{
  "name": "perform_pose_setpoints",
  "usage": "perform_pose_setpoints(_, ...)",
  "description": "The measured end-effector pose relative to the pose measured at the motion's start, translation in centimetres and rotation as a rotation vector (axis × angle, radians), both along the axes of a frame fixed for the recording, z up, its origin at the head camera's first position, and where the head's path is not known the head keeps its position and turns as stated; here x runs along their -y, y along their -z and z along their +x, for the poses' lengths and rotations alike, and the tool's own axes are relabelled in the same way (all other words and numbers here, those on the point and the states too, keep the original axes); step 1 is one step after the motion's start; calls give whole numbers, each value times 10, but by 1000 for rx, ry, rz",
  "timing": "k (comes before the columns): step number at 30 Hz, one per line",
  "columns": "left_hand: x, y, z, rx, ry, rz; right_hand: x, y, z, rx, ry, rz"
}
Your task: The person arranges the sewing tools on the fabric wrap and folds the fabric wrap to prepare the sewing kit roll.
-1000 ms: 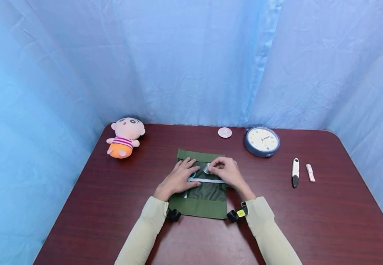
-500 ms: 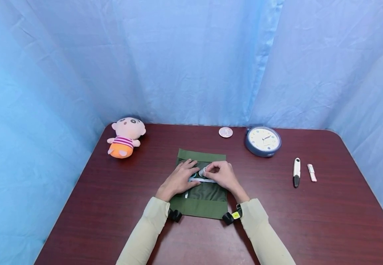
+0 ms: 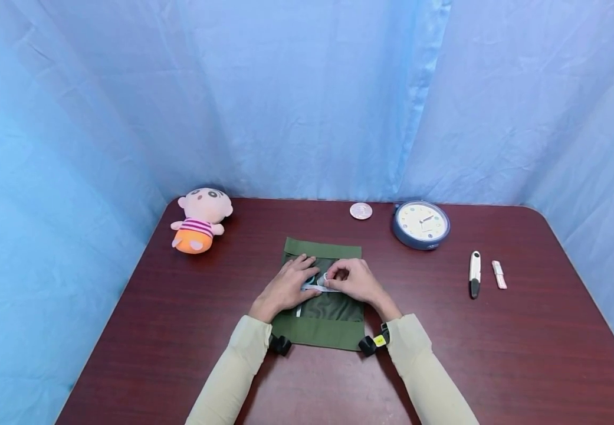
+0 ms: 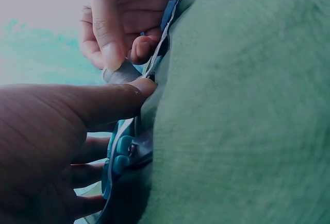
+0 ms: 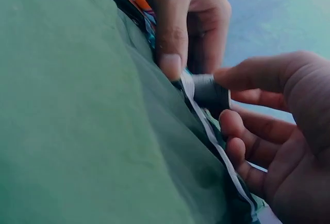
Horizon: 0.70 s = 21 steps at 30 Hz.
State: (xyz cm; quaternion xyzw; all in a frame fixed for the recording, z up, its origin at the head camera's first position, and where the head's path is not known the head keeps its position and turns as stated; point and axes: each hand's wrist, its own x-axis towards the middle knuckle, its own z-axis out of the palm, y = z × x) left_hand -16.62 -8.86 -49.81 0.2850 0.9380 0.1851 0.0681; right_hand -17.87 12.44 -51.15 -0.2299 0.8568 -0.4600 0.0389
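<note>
A green fabric organizer (image 3: 328, 335) lies spread on the table, with a white elastic band (image 5: 214, 140) running across its dark inner panel. My left hand (image 3: 289, 284) rests on its left side, fingers spread, the thumb pressing at the band in both wrist views. Teal looped handles (image 4: 121, 154), perhaps of scissors, show beneath that hand behind the band. My right hand (image 3: 358, 280) pinches a grey thread spool (image 5: 210, 91) between thumb and fingers. The spool sits against the band, close to the left thumb; its far end is hidden there.
A plush doll (image 3: 200, 221) sits at the table's back left. Toward the back right are a small round shiny disc (image 3: 361, 211) and a blue alarm clock (image 3: 420, 225). Farther right lie a white-and-black handled tool (image 3: 475, 274) and a small pale packet (image 3: 499, 275).
The right hand has carried the spool left and slightly nearer, from the upper panel to the elastic band beside the left thumb. The left hand has stayed in place.
</note>
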Motion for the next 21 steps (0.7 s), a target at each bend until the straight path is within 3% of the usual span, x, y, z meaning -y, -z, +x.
perform_pose_setpoints(8,1,1,0,8,-4,-9,0,1,-9,75,-64,33)
perform_pose_setpoints(21,1,3,0,26,-12,-16,7,11,-9,45,-1,4)
